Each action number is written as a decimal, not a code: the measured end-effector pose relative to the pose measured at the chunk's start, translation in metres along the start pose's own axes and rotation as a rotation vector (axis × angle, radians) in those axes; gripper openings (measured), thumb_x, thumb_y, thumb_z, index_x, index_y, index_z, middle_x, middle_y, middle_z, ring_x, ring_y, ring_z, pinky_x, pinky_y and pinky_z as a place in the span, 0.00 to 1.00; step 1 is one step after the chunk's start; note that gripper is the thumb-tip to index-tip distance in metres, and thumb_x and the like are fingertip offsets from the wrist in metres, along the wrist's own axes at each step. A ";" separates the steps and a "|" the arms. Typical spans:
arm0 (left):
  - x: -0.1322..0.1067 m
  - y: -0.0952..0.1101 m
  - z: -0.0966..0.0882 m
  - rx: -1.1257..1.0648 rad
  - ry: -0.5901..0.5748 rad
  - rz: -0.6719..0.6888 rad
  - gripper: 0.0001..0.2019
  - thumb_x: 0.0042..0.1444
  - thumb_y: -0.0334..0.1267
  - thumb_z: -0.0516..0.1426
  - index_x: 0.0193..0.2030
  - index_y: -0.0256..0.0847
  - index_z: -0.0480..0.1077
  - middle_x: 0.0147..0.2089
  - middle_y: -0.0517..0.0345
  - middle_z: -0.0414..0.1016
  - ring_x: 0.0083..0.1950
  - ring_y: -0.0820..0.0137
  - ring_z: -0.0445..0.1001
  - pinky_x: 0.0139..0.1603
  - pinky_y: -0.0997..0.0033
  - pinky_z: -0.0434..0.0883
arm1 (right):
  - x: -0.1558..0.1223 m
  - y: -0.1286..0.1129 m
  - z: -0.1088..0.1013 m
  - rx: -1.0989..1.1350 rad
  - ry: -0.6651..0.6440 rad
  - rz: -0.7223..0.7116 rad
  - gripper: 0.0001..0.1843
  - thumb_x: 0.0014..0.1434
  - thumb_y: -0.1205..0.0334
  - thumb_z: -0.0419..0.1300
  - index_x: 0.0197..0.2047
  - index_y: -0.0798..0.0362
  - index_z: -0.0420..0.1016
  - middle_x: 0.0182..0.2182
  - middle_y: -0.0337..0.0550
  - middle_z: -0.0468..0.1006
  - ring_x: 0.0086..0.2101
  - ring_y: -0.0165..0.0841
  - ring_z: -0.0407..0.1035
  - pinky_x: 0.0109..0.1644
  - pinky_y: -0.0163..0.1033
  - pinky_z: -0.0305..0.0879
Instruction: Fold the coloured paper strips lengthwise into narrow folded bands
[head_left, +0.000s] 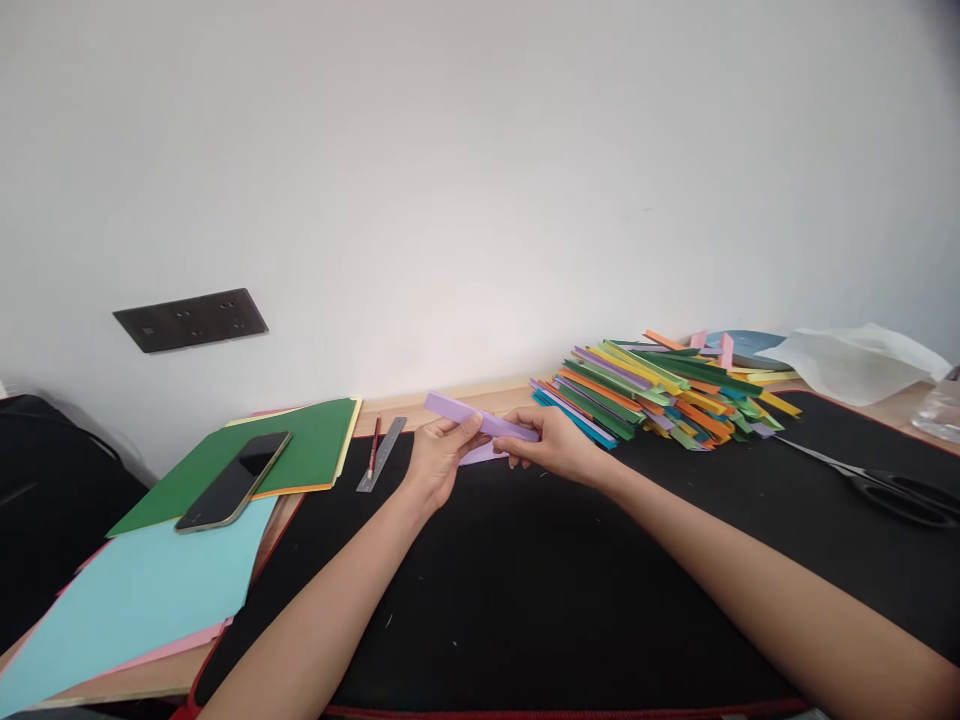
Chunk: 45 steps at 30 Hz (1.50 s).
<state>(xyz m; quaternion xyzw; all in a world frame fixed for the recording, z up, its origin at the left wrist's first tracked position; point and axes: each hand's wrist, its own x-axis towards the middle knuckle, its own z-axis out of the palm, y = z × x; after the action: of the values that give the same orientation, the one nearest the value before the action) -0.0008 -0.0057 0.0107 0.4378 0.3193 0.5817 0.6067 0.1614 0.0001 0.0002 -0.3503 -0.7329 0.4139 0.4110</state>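
Note:
Both of my hands hold a lilac paper strip above the black mat. My left hand pinches the strip near its middle, thumb on top. My right hand grips the strip's right end with closed fingers, and a lower lilac flap shows beneath, between the two hands. Just right of my right hand lies a pile of folded paper strips in several colours.
A metal ruler and a red pencil lie left of my hands. Green, light blue and pink paper sheets sit at the left with a phone on top. Black scissors and white paper lie at the right.

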 end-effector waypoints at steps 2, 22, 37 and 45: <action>0.001 -0.004 -0.004 0.036 -0.036 -0.015 0.11 0.41 0.37 0.63 0.28 0.29 0.72 0.31 0.46 0.77 0.38 0.62 0.75 0.47 0.57 0.68 | 0.001 0.002 0.000 0.023 0.042 -0.007 0.16 0.47 0.53 0.61 0.35 0.57 0.69 0.22 0.40 0.73 0.21 0.27 0.68 0.23 0.32 0.64; 0.003 0.000 -0.002 -0.100 0.085 0.076 0.10 0.40 0.35 0.64 0.26 0.31 0.70 0.27 0.51 0.76 0.36 0.59 0.76 0.47 0.54 0.69 | 0.005 0.008 0.000 0.280 0.370 0.033 0.22 0.33 0.46 0.67 0.22 0.56 0.70 0.21 0.44 0.76 0.24 0.35 0.72 0.33 0.41 0.71; 0.002 0.004 0.000 -0.126 0.053 0.098 0.08 0.40 0.34 0.64 0.23 0.32 0.69 0.23 0.56 0.74 0.34 0.61 0.76 0.48 0.53 0.68 | 0.007 0.011 0.002 0.284 0.425 0.030 0.19 0.36 0.49 0.67 0.22 0.57 0.71 0.20 0.45 0.76 0.24 0.35 0.72 0.32 0.41 0.69; 0.001 0.005 0.000 -0.146 0.030 0.105 0.09 0.41 0.34 0.63 0.22 0.32 0.68 0.22 0.57 0.73 0.32 0.62 0.76 0.47 0.53 0.68 | 0.005 0.007 0.002 0.264 0.468 0.005 0.19 0.35 0.50 0.68 0.21 0.56 0.70 0.20 0.46 0.76 0.24 0.36 0.72 0.30 0.40 0.68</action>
<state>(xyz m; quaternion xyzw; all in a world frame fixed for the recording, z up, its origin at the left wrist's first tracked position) -0.0023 -0.0051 0.0155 0.3996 0.2616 0.6411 0.6007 0.1586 0.0068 -0.0051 -0.3817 -0.5569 0.4146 0.6101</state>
